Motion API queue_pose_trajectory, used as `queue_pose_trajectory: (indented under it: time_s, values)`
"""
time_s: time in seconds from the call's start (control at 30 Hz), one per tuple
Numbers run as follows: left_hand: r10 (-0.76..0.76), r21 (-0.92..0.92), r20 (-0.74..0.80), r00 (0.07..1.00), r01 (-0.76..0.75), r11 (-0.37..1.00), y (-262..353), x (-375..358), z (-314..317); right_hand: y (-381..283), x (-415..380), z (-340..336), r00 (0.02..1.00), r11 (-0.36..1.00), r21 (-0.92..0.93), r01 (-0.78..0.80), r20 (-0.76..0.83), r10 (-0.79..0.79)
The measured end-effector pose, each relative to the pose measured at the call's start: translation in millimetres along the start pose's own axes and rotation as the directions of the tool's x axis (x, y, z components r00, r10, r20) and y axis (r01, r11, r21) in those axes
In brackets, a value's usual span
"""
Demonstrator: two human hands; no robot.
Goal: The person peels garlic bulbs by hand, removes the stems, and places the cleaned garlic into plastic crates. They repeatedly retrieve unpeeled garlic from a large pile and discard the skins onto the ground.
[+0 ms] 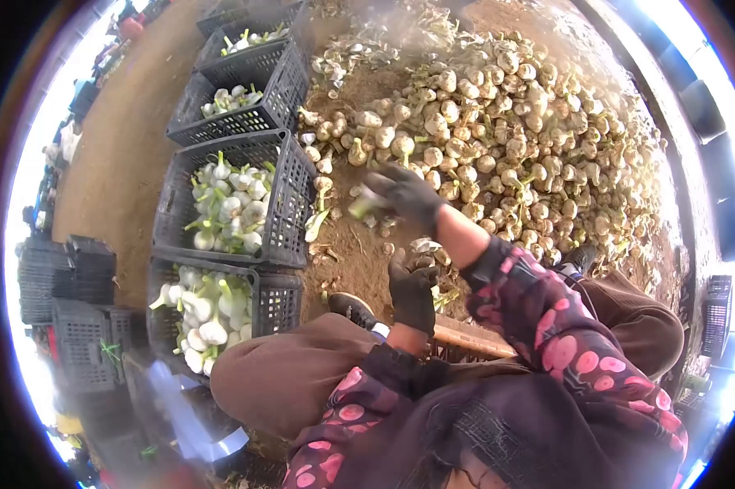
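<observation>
My right hand (407, 196), in a dark glove, reaches out over the dirt floor with its fingers closed on a garlic bulb (367, 204). The bulb is blurred, pale with a green stem end. Closer to my body is my left hand (412, 297), also gloved, with its fingers curled in front of my knees. Whatever it may hold is hidden. Past my right hand spreads a large heap of dirty garlic bulbs (539, 138). Left of both hands, a black crate (292, 196) contains whiter, trimmed garlic (231, 204).
A nearer crate (279, 306) also holds cleaned garlic, and further crates (282, 90) continue the row away from me. Stacked dark crates (90, 273) stand at far left. Husks and loose bulbs litter the ground. A wooden edge (469, 336) shows between my legs.
</observation>
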State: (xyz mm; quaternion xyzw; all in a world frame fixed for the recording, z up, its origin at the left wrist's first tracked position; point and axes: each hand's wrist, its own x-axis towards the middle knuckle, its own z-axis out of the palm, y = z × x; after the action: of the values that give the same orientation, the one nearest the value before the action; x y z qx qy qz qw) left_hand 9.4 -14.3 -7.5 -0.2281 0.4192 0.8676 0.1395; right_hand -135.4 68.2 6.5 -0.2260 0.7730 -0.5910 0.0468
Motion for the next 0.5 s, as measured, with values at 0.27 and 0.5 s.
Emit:
queue_pose_trajectory:
  time_s: [0.27, 0.5]
  values:
    - [0.074, 0.085, -0.112, 0.991, -0.065, 0.994, 22.9, 4.3, 15.0, 68.5, 65.8, 8.7, 0.774, 0.618, -0.487, -0.617, -0.23, 0.59]
    - [0.074, 0.059, -0.03, 0.997, -0.072, 0.996, 23.1, 20.5, -2.1, 171.9, 42.0, -32.6, 0.857, 0.304, -0.885, -0.354, -0.177, 0.484]
